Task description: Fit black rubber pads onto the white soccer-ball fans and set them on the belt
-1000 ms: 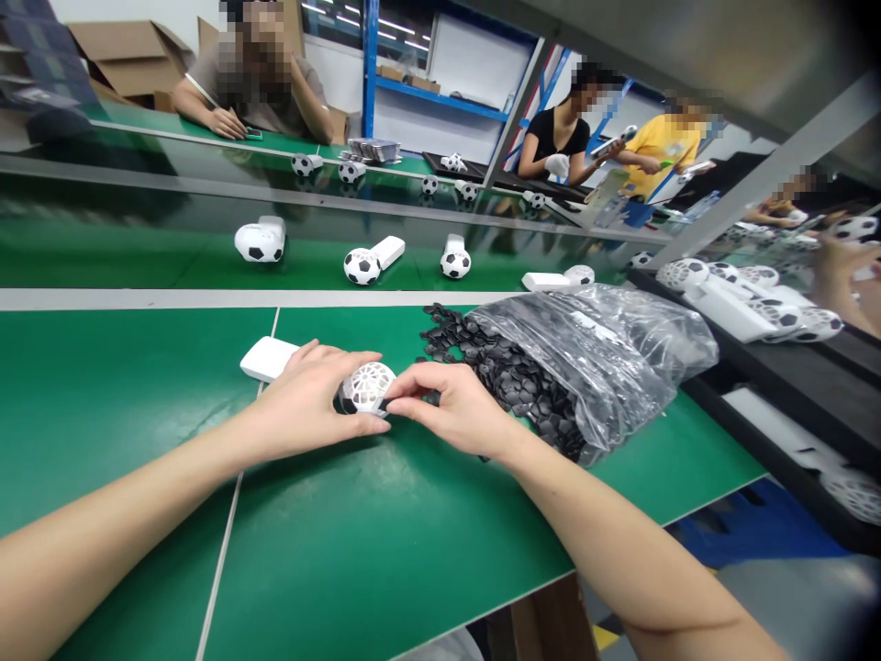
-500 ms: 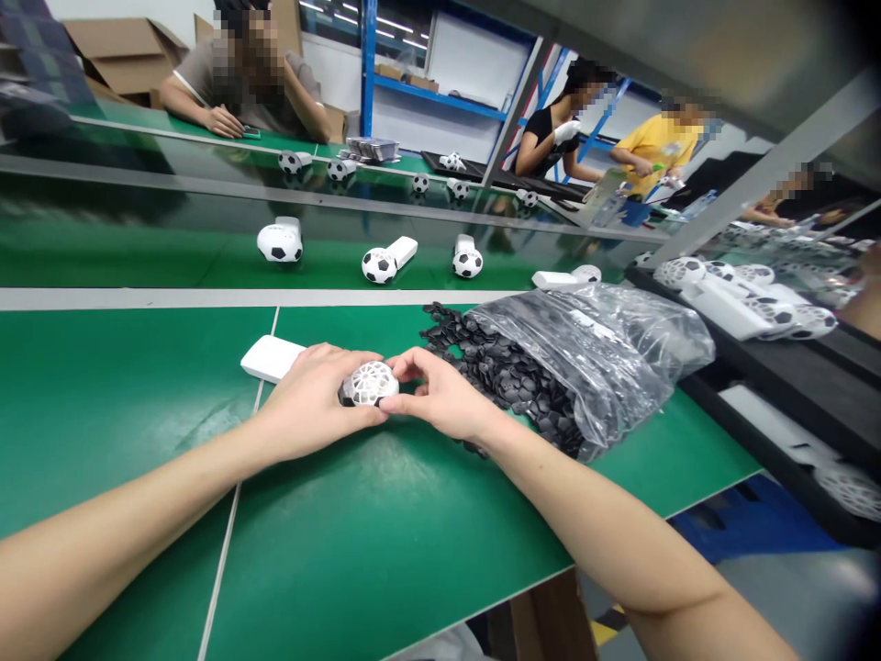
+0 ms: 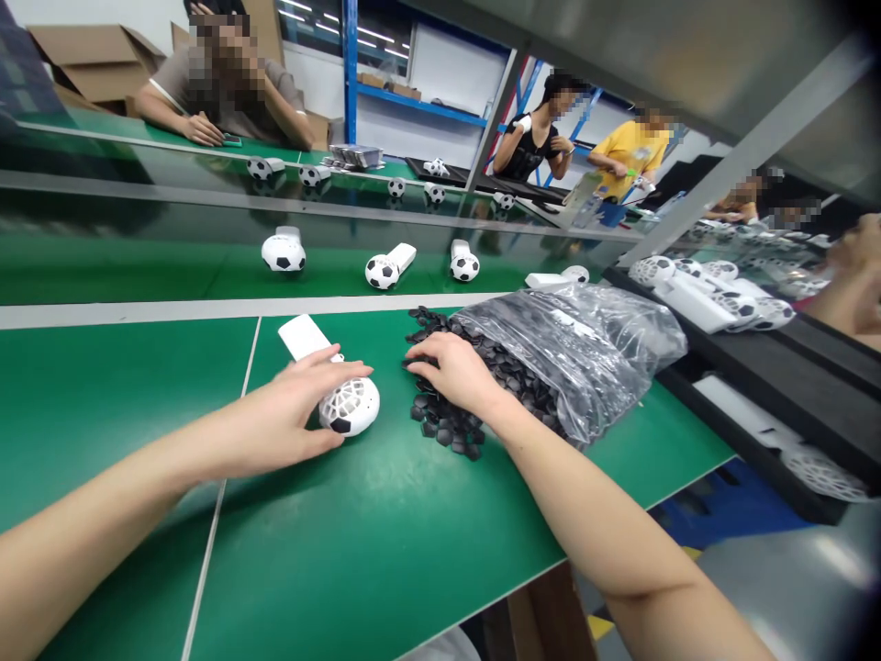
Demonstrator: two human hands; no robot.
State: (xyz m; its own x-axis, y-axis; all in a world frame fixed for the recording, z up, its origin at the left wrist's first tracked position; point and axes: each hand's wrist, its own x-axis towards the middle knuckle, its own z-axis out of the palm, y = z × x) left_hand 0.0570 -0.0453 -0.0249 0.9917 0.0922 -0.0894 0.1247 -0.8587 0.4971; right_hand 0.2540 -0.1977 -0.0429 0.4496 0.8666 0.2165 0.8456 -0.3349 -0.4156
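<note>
A white device with a handle and a football-patterned round head [image 3: 352, 410] lies on the green table, its latticed top facing up and a few black patches on the side. My left hand [image 3: 303, 408] is around the head, thumb at the near side and fingers over the far side; the white handle [image 3: 303, 338] points away behind the fingers. At the left edge of a heap of small black pentagon pieces [image 3: 451, 431], my right hand [image 3: 451, 367] has thumb and fingers close together, with a black piece at their tips.
A clear plastic bag [image 3: 598, 344] spills the black pieces. Beyond the white strip, several football-headed devices [image 3: 383, 270] lie on the green conveyor. A black tray [image 3: 743, 344] with more devices stands at right. Several co-workers sit or stand across the line.
My right hand has left the football head and moved right to the black pieces. The device has turned and shifted nearer to me, with my left hand still around its head.
</note>
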